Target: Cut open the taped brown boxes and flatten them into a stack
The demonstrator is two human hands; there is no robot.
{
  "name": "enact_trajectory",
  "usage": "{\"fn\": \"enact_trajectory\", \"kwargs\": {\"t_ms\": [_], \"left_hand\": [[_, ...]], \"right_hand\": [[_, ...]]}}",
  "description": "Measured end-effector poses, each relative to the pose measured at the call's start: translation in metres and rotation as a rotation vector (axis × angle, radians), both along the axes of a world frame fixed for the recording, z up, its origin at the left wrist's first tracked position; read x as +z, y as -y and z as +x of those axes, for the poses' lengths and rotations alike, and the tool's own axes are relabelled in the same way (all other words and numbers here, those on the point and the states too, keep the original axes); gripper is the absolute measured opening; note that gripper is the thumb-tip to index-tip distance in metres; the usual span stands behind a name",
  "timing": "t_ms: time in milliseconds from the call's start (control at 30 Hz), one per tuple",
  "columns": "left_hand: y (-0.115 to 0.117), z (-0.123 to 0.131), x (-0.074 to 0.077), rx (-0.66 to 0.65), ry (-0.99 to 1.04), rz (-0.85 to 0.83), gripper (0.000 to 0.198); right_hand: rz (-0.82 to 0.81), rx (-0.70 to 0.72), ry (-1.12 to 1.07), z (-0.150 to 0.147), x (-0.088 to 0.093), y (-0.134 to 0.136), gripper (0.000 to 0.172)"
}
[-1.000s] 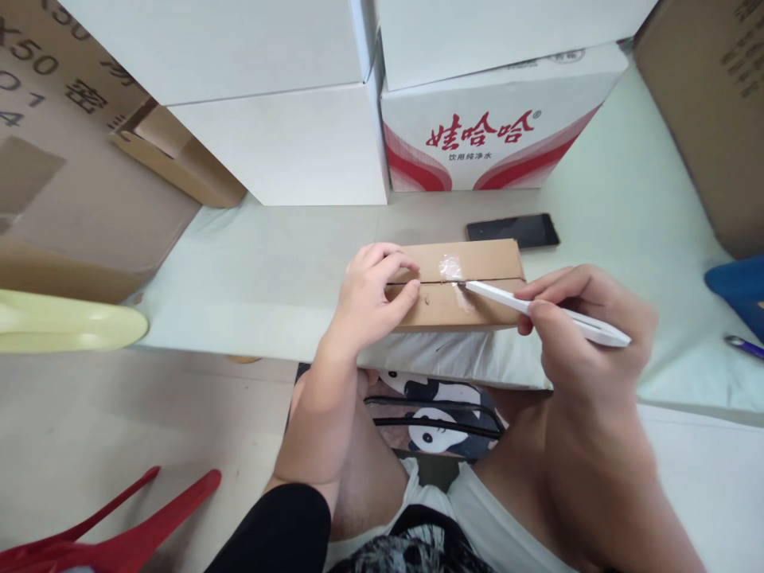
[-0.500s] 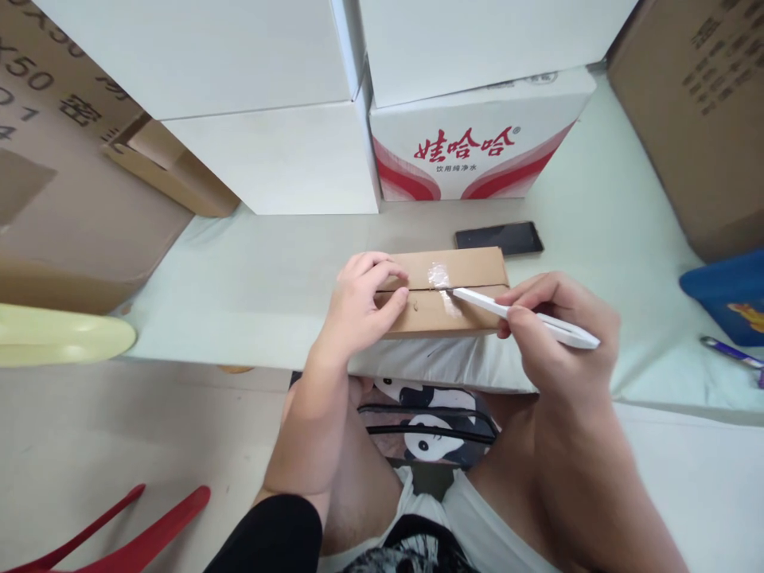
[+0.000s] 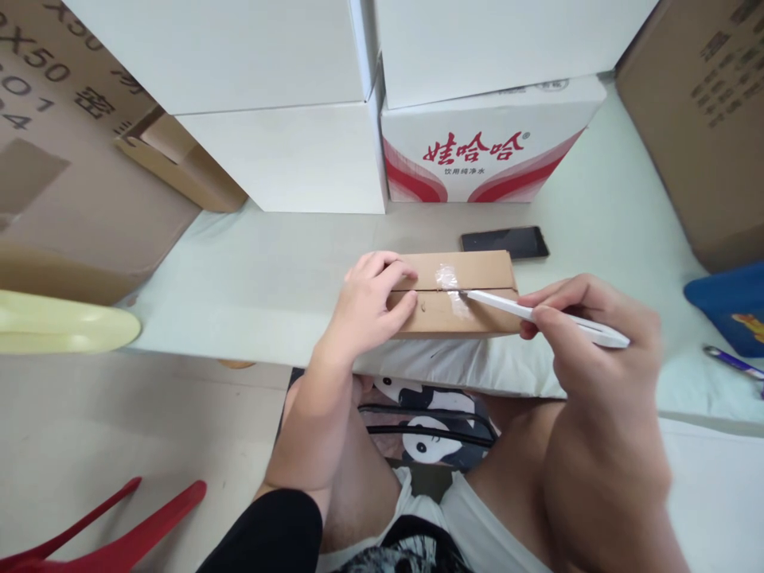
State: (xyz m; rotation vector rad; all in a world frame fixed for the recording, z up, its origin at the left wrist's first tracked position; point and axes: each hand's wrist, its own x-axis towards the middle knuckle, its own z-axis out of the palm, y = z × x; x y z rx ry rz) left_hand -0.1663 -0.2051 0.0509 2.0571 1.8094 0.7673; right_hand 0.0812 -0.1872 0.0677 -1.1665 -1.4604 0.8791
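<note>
- The small cardboard box [image 3: 477,272] lies flat on the pale table [image 3: 268,278], at the near edge just in front of you, between your two hands.
- Your left hand [image 3: 373,306] rests on the box's left end. Its fingers are bent and close together, and the tips press down beside the seam rather than wrapping around the box.
- Your right hand [image 3: 588,326] pinches a slim white tool [image 3: 501,303] between thumb and first fingers, much as you would hold a pen. The other fingers are tucked beneath it.
- The tool's thin tip touches the seam just beside the patch of clear tape [image 3: 449,280] that bridges the two flaps. You cannot tell from here whether the tip carries a blade.
- The box looks light and fairly stiff at its edges. Its flaps probably give under pressure along the middle, so press near the ends or corners.
- A box this light may slide on the smooth table, so a flat palm or a grip across its short sides should steady it best.
- The tape looks thin, glossy and wrinkled, and is likely slippery to bare fingertips.
- A dark phone [image 3: 504,243] lies just behind the box. White cartons, one of them red-printed [image 3: 483,151], stand farther back.
</note>
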Motion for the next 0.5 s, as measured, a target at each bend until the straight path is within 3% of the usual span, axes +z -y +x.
{"fn": "enact_trajectory", "kwargs": {"t_ms": [500], "left_hand": [[0.0, 0.001, -0.001, 0.003, 0.022, 0.01, 0.022]], "right_hand": [[-0.11, -0.007, -0.089, 0.012, -0.007, -0.013, 0.014]]}}
